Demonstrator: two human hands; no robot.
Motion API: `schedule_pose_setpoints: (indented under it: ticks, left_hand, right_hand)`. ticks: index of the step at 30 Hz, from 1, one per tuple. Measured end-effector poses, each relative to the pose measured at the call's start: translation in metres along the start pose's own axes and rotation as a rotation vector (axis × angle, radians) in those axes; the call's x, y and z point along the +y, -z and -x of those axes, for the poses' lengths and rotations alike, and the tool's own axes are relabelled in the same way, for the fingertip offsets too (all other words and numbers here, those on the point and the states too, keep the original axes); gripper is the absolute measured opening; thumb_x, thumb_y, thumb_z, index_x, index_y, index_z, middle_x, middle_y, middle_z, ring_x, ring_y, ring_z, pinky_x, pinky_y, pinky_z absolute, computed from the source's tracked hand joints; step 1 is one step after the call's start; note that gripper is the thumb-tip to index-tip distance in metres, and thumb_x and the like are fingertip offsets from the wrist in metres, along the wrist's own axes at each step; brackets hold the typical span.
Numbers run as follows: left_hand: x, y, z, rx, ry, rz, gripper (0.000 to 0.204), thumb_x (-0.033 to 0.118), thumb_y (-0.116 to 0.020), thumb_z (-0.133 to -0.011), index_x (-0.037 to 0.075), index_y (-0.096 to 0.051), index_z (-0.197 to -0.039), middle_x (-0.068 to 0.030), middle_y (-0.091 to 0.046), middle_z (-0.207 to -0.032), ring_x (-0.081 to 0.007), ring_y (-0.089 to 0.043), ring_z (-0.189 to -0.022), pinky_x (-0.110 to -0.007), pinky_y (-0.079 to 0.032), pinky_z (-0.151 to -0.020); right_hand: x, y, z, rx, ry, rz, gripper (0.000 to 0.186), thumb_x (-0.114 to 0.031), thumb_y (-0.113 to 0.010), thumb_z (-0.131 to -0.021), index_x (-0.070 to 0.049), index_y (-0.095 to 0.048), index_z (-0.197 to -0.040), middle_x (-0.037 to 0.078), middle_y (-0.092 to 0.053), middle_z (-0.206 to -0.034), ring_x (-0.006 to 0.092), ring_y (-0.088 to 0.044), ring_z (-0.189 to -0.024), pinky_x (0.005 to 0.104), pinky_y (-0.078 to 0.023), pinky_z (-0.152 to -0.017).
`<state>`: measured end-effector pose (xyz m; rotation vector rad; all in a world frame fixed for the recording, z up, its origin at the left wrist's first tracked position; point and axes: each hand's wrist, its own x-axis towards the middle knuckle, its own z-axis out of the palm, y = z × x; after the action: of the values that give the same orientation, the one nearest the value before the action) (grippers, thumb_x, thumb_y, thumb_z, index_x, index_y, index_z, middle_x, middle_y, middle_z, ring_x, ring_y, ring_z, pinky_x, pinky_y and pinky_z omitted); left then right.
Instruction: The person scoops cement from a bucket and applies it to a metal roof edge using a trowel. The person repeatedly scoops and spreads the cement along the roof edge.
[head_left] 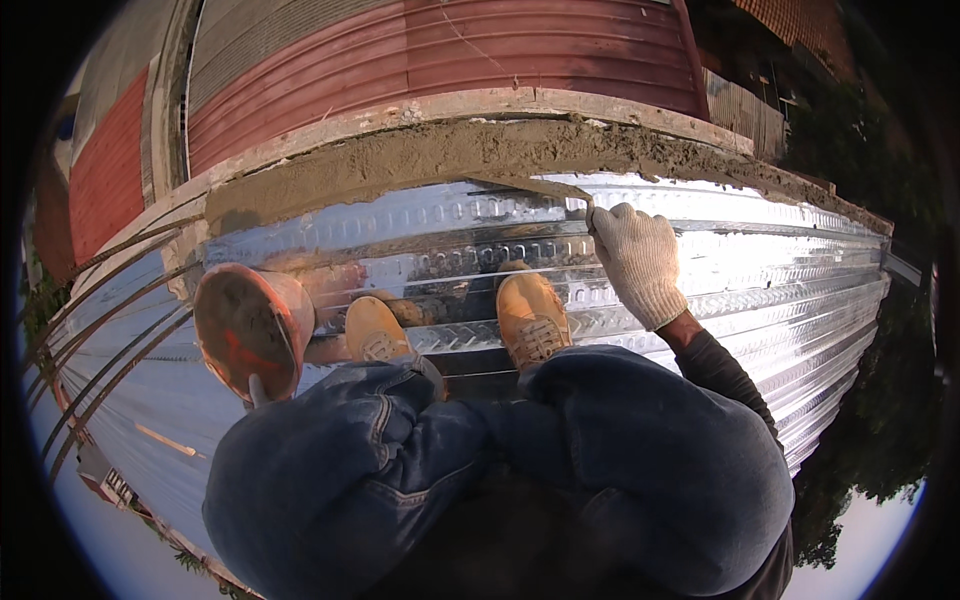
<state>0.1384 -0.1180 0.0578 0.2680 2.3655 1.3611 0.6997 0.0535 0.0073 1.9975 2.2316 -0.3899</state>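
Note:
My right hand (637, 262), in a pale knitted glove, is closed round the handle of a trowel (545, 188). Its flat blade points left and lies along the lower edge of a band of wet grey mortar (400, 160). Only a gloved thumb or finger of my left hand (259, 390) shows, hooked over the near rim of an orange-red bucket (303, 308); my knee hides the rest. The bucket tilts toward me, with grey residue and a reddish patch inside.
I squat on ribbed, shiny metal decking (780, 290), my tan shoes (530, 315) between bucket and trowel. Several bent steel bars (110, 290) stick out at the left. Beyond the mortar stand a concrete ledge (450, 103) and red corrugated sheeting (450, 50). Trees (890, 400) rise at the right.

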Motion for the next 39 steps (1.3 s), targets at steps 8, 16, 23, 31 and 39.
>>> schedule_pose_setpoints:
  ticks: [8, 16, 23, 31, 39]
  left_hand:
    - [0.009, -0.003, -0.005, -0.015, -0.023, 0.000, 0.069, 0.017, -0.079, -0.103, 0.000, -0.051, -0.163, -0.0191, -0.064, -0.152, -0.0298, -0.070, -0.132, -0.042, -0.064, -0.104]
    - [0.029, -0.031, -0.024, -0.104, -0.058, 0.020, 0.069, 0.017, -0.079, -0.102, 0.000, -0.051, -0.163, -0.0190, -0.064, -0.151, -0.0298, -0.070, -0.132, -0.042, -0.064, -0.103]
    - [0.039, -0.048, -0.038, -0.149, -0.074, -0.002, 0.069, 0.017, -0.080, -0.102, 0.000, -0.052, -0.163, -0.0189, -0.064, -0.151, -0.0299, -0.070, -0.132, -0.042, -0.064, -0.103]
    - [0.042, -0.060, -0.042, -0.181, -0.074, -0.023, 0.069, 0.017, -0.080, -0.102, 0.000, -0.052, -0.163, -0.0187, -0.064, -0.151, -0.0299, -0.070, -0.132, -0.042, -0.064, -0.103]
    - [0.041, -0.067, -0.043, -0.180, -0.069, -0.026, 0.069, 0.017, -0.080, -0.102, 0.001, -0.052, -0.163, -0.0186, -0.064, -0.151, -0.0300, -0.069, -0.132, -0.042, -0.064, -0.103]
  right_hand:
    - [0.039, 0.013, -0.001, 0.054, -0.065, 0.071, 0.013, -0.022, -0.076, -0.102, -0.012, -0.073, -0.108, 0.010, -0.075, -0.097, 0.0322, -0.075, -0.082, 0.0482, -0.058, -0.074]
    - [0.083, 0.006, -0.069, 0.169, 0.338, 0.350, 0.022, -0.018, -0.074, -0.100, -0.015, -0.072, -0.121, 0.003, -0.069, -0.105, 0.0246, -0.075, -0.096, 0.0432, -0.059, -0.085]
    - [0.172, 0.024, -0.024, 0.060, 0.280, 0.444, 0.028, -0.013, -0.076, -0.095, -0.015, -0.071, -0.123, 0.005, -0.070, -0.110, 0.0264, -0.076, -0.105, 0.0438, -0.064, -0.093]
    - [0.229, 0.022, 0.048, 0.018, 0.054, 0.451, 0.021, -0.015, -0.070, -0.102, -0.014, -0.073, -0.123, 0.005, -0.071, -0.107, 0.0272, -0.076, -0.103, 0.0458, -0.060, -0.086]
    - [0.234, 0.017, 0.084, -0.042, -0.164, 0.434, 0.021, -0.015, -0.072, -0.101, -0.017, -0.077, -0.122, 0.006, -0.073, -0.101, 0.0277, -0.077, -0.098, 0.0456, -0.062, -0.082]
